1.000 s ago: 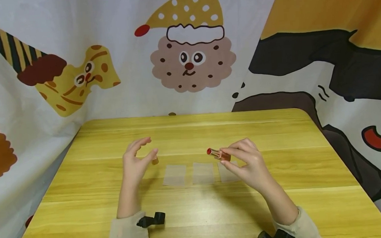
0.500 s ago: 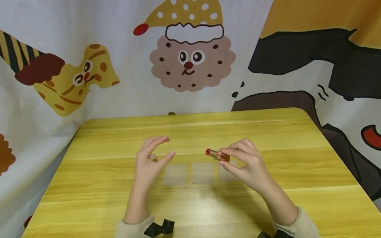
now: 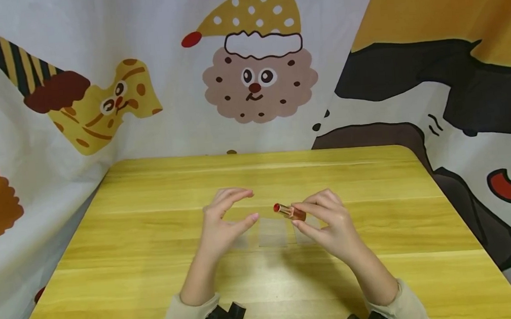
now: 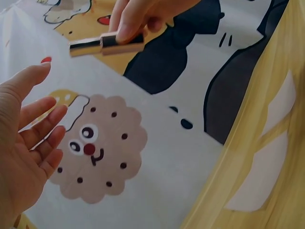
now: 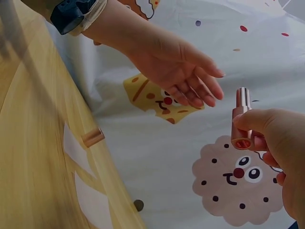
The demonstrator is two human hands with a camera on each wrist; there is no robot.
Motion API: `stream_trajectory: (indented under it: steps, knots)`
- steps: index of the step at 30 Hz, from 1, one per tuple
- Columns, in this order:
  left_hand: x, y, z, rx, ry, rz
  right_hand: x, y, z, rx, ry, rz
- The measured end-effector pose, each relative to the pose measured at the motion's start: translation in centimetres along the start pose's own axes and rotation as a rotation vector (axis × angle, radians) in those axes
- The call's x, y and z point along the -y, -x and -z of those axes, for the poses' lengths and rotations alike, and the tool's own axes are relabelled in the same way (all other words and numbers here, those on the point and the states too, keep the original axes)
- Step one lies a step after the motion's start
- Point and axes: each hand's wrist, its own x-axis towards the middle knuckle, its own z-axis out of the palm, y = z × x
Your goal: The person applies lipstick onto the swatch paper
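Observation:
My right hand pinches a lipstick by its rose-gold base, between thumb and fingers. Uncapped, it is tilted in the air with its red tip pointing left. Facing that tip, a short gap away, is my left hand, its thumb and fingers spread and nothing between them. The right wrist view has the lipstick cap on the table; from the head view it is hidden behind the left hand. The left wrist view catches the lipstick side-on, apart from the left fingers.
Below the hands, pale thin squares lie in a row on the wooden table: a middle square, a right one partly covered by the right hand, and a left one mostly covered. A cartoon-print cloth hangs behind.
My left hand has moved right toward the lipstick, passing in front of the cap, with fingers still spread. The right hand with the lipstick has barely shifted.

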Motion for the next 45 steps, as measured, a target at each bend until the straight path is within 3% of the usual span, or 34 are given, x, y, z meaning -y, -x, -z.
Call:
stream_trajectory:
  steps: [6,15,26,36,45]
  knots:
    - [-0.5,0.4,-1.2,0.031,0.019,0.022,0.2,-0.1,-0.1,-0.012,-0.013,0.020]
    - [-0.8,0.5,-2.8,0.037,0.075,-0.004,0.2,-0.1,-0.4,-0.044,-0.011,0.066]
    - [-1.0,0.5,-3.1,0.037,0.083,-0.024,0.6,-0.1,-0.6,-0.022,-0.016,0.067]
    - [-0.9,0.6,-3.4,0.041,0.105,0.026,0.8,-0.2,-0.7,-0.008,-0.037,0.062]
    - [-1.1,0.6,-3.5,0.019,0.121,0.008,0.8,-0.1,-0.8,0.009,-0.044,0.051]
